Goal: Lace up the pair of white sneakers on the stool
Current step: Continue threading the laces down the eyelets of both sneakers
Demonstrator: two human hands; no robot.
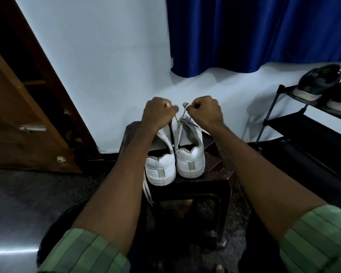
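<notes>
**Both hands pull the lace ends of the right-hand sneaker**

2 white sneakers stand side by side, heels toward the camera, on a dark stool (215, 174). The left hand (158, 113) and the right hand (204, 111) are raised above the far end of the right sneaker (189, 152), both with fingers curled into fists. The right hand pinches a white lace (183, 113) that runs down to the shoe's eyelets; the left hand grips the other end, which slants down from its fist to the same spot. The left sneaker (160, 168) sits touching its partner, and its loose laces (147, 190) hang over the stool's front edge.

No brand or writing can be read on either shoe; each heel carries only a plain grey tab.

At the right, a black shoe rack (283, 123) holds dark shoes (319, 83) on its top shelf. A blue curtain (244, 32) hangs on the white wall, and a wooden door (18, 115) stands at the left. Both forearms wear rolled green sleeves (87, 251).
</notes>
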